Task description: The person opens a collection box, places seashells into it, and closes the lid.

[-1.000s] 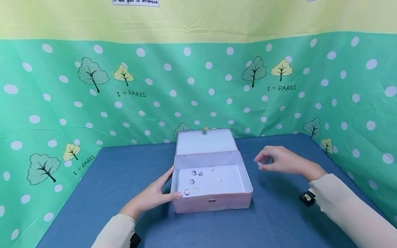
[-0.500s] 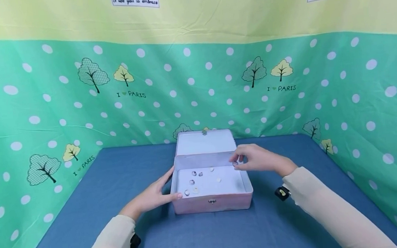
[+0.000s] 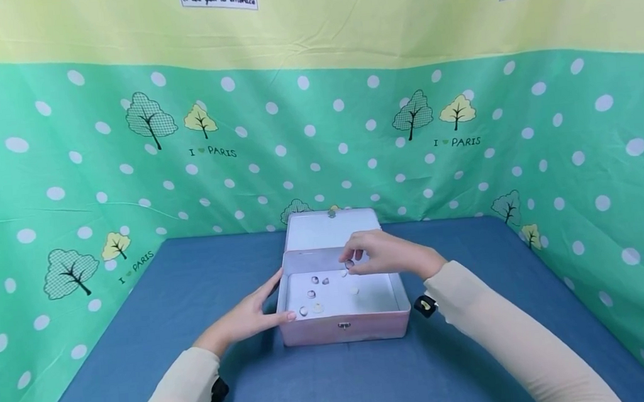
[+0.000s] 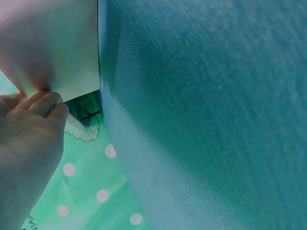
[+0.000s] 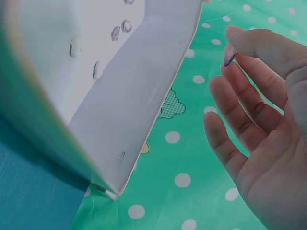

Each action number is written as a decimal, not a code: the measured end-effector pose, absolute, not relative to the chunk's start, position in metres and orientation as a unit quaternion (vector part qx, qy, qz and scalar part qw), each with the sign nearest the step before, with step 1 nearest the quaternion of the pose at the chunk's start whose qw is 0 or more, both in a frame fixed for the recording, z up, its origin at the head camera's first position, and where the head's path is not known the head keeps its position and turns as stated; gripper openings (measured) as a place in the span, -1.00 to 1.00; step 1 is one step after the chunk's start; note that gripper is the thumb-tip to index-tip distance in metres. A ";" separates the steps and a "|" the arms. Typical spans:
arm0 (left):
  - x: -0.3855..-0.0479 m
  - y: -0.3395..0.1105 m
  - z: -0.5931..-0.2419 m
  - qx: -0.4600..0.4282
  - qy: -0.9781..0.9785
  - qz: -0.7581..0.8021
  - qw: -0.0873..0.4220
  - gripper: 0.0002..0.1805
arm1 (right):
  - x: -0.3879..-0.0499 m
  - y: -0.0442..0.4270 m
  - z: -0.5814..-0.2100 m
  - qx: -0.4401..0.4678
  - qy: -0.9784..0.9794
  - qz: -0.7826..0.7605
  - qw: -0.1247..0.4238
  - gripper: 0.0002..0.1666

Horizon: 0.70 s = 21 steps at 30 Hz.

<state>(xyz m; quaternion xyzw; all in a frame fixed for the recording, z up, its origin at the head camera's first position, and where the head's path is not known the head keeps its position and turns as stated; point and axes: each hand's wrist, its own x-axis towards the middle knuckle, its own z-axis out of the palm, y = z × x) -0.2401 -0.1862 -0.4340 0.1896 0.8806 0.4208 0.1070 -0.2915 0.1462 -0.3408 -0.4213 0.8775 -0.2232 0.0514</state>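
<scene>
A pale pink tin box stands on the table with its lid raised at the back. My left hand grips its left side, thumb over the front left corner and fingers along the outer wall. Over the back part of the box, my right hand pinches a small seashell between thumb and forefinger. The other fingers are spread apart in the right wrist view. Several small shells lie on the white floor of the box, some dark-edged like one shell, some whitish like another shell.
A dark blue cloth covers the table. Behind and beside it hangs a green dotted curtain with printed trees. A metal clasp sits on the box front. Each wrist carries a black camera, such as the right camera.
My right hand has moved left with the shell, from the table right of the box to above its back part. The left hand has stayed on the box.
</scene>
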 end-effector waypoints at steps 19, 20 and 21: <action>-0.239 -0.185 -0.432 0.185 0.879 0.425 0.108 0.13 | -0.296 0.135 -0.351 -0.395 0.889 -0.217 0.081 -0.65; -0.238 -0.185 -0.432 0.184 0.879 0.426 0.108 0.13 | -0.296 0.136 -0.352 -0.393 0.890 -0.216 0.083 -0.64; -0.238 -0.185 -0.432 0.184 0.879 0.427 0.109 0.13 | -0.296 0.136 -0.352 -0.391 0.891 -0.214 0.083 -0.65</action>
